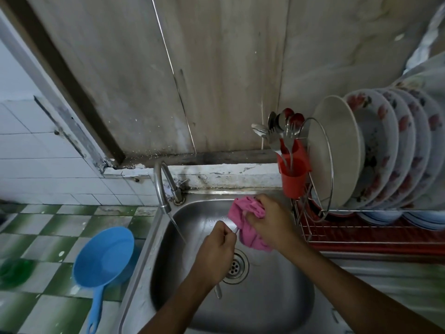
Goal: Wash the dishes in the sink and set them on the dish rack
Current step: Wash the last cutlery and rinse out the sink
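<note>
Fig.: sink. Left grip clamped on metal utensil; right grip clenched on pink cloth. Dish rack, counter's right edge, holds plates; prob. last item, approx. done.

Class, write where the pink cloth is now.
In the head view, the pink cloth is gripped in the right hand over the sink, just left of the dish rack.

Place: we're in a home kitchen, right at the washing-up corner.
Signs: we spot a steel sink with its tap, a dish rack of plates, and cutlery in a red cup.
</note>
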Demonstrator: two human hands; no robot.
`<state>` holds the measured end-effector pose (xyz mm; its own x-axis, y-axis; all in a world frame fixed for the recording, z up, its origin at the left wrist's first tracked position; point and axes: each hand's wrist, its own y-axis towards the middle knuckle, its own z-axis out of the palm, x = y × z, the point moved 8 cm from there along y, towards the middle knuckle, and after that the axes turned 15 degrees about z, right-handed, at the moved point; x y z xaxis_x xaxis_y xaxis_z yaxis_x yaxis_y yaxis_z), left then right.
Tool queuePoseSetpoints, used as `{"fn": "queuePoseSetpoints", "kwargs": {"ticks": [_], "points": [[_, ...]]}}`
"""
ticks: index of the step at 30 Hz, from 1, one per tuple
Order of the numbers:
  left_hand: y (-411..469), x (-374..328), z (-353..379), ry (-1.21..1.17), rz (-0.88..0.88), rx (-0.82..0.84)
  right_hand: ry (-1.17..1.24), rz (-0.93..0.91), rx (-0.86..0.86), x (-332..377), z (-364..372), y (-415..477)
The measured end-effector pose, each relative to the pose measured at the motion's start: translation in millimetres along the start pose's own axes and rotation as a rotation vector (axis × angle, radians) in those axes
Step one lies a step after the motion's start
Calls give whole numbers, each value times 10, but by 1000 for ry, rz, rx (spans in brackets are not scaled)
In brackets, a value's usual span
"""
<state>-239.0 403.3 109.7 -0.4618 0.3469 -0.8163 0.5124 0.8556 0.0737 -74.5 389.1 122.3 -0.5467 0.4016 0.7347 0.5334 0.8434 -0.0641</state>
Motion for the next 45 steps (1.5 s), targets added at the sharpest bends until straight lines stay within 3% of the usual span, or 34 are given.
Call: {"fn": "queuePoseSetpoints", "kwargs": {"ticks": [4, 8, 14, 17, 24, 28, 32, 34, 38, 42, 45], "points": [[-83, 37, 46, -19, -55, 19, -110, -70, -147, -10, -123, 21], [-87, 59, 25, -70, -96, -18, -178, -142, -187, 23, -102, -20], [-161, 273, 36, -295, -271, -72, 0, -26, -226, -25, -295, 85], [-201, 432, -8, -279, -335, -46, 120, 6, -241, -19, -386, 56], [-62, 400, -104, -100, -178, -86, 268, -112, -182, 293, -415, 74], [-30, 172, -24, -35, -46, -40, 33, -122, -203, 383, -398, 256], [22, -17, -16, -22, 22, -30, -84, -238, 49, 442, -9, -95], [49, -34, -3, -21, 29, -25, -89, -292, 69, 398, 37, -153], [83, 56, -49, -23, -18, -98, 18, -129, -85, 219, -105, 100], [112, 8, -16, -42, 25, -55, 36, -230, 54, 226, 94, -158], [46, 23, -59, -16, 34, -74, 133, -123, 16, 77, -39, 57]]}}
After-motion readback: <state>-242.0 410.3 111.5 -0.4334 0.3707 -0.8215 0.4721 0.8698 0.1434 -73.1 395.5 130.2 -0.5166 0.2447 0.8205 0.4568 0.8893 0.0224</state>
